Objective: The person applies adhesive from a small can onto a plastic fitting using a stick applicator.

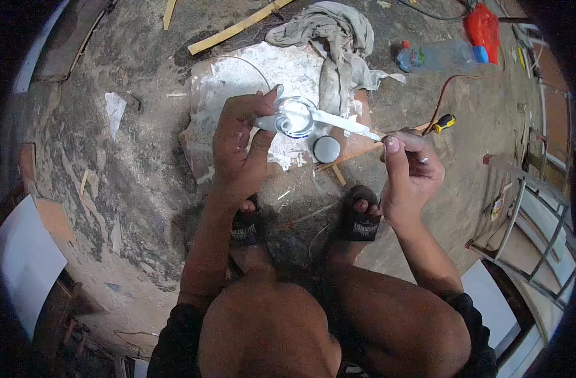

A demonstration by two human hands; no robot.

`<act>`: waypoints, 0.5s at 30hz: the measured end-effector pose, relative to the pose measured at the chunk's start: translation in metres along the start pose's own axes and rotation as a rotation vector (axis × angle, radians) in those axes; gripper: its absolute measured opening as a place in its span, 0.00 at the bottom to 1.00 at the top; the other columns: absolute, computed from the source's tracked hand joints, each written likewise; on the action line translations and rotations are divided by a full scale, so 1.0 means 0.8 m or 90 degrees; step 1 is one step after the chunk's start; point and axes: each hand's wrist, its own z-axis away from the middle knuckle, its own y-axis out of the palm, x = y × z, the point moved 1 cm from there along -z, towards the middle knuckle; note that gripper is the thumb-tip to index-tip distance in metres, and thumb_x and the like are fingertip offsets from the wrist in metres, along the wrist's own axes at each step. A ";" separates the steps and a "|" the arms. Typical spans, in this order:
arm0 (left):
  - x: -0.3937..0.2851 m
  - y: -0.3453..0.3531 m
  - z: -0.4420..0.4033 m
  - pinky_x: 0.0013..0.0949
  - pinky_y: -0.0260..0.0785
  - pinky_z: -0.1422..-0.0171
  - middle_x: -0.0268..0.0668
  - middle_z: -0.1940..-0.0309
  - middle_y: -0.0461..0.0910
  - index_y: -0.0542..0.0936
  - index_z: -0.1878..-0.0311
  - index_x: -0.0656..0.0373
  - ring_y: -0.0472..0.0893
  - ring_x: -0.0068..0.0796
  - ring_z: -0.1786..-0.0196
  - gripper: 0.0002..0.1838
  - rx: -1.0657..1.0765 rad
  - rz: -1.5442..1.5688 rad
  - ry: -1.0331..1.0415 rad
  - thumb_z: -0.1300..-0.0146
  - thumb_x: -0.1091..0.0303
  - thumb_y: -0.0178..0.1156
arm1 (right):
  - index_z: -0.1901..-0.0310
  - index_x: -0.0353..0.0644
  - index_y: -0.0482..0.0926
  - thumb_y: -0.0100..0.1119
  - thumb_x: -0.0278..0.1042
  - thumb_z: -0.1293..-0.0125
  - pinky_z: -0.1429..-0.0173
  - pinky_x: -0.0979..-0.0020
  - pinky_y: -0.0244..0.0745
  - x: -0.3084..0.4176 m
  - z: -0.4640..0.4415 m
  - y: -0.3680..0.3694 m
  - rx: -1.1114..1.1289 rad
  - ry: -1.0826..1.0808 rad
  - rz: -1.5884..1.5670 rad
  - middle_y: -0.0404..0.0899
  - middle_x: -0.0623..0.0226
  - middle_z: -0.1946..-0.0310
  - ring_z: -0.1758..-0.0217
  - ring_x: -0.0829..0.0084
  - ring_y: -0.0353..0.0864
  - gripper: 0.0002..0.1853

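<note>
My left hand (242, 135) is closed round a small white tube (268, 123), its round end turned to the right. Just behind that end stands a round open can (295, 133) with white paste inside. Between the thumb and fingers of my right hand (409, 167) is a flat white-coated stick (348, 122); its far end lies at the can's rim. A round lid (326, 149) sits beside the can. Under these is a board (219, 85) smeared with white. What is printed on the tube cannot be made out.
A crumpled grey cloth (335, 31) lies behind the can. To the right are a clear plastic bottle (442, 58), a red bag (482, 31) and a yellow-black screwdriver (444, 123). Wooden strips (241, 26) lie at the back. A metal frame (521, 233) stands at far right.
</note>
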 end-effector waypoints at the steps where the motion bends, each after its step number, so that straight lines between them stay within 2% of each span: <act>1: 0.002 0.001 0.000 0.52 0.51 0.20 0.39 0.45 0.72 0.71 0.43 0.60 0.73 0.45 0.32 0.16 -0.009 0.008 0.009 0.31 0.72 0.61 | 0.63 0.34 0.83 0.65 0.21 0.34 0.59 0.76 0.68 0.000 0.000 0.000 -0.003 0.002 -0.005 0.82 0.65 0.69 0.65 0.79 0.76 0.01; 5: 0.008 0.000 0.000 0.52 0.51 0.20 0.37 0.50 0.76 0.74 0.46 0.61 0.76 0.42 0.35 0.15 -0.075 -0.074 0.050 0.35 0.76 0.63 | 0.64 0.33 0.83 0.65 0.20 0.35 0.60 0.76 0.68 -0.001 -0.001 -0.001 -0.008 0.000 0.020 0.82 0.66 0.70 0.66 0.79 0.75 0.01; 8: 0.008 -0.009 -0.005 0.53 0.52 0.20 0.37 0.54 0.79 0.76 0.48 0.60 0.78 0.38 0.38 0.15 -0.071 -0.168 0.094 0.38 0.79 0.64 | 0.65 0.35 0.84 0.67 0.22 0.37 0.61 0.75 0.68 -0.016 -0.004 0.002 0.005 -0.026 0.085 0.83 0.65 0.71 0.67 0.79 0.76 0.01; 11: 0.006 -0.013 -0.003 0.50 0.55 0.22 0.36 0.55 0.80 0.78 0.50 0.60 0.79 0.34 0.44 0.15 -0.106 -0.210 0.072 0.41 0.81 0.64 | 0.65 0.38 0.85 0.69 0.23 0.41 0.62 0.73 0.69 -0.035 -0.011 0.004 0.087 -0.127 0.211 0.82 0.64 0.73 0.69 0.74 0.78 0.03; 14: 0.008 -0.016 0.004 0.42 0.64 0.30 0.36 0.56 0.80 0.78 0.51 0.60 0.79 0.30 0.50 0.14 -0.114 -0.187 0.016 0.40 0.81 0.64 | 0.66 0.40 0.85 0.69 0.26 0.44 0.63 0.69 0.70 -0.050 -0.019 0.018 0.134 -0.218 0.297 0.81 0.63 0.74 0.70 0.67 0.78 0.04; 15: 0.007 -0.015 0.005 0.39 0.66 0.32 0.37 0.55 0.80 0.78 0.51 0.60 0.79 0.30 0.49 0.14 -0.117 -0.169 -0.004 0.40 0.82 0.64 | 0.67 0.40 0.85 0.69 0.26 0.44 0.63 0.68 0.70 -0.052 -0.024 0.022 0.157 -0.254 0.335 0.81 0.62 0.74 0.70 0.65 0.78 0.04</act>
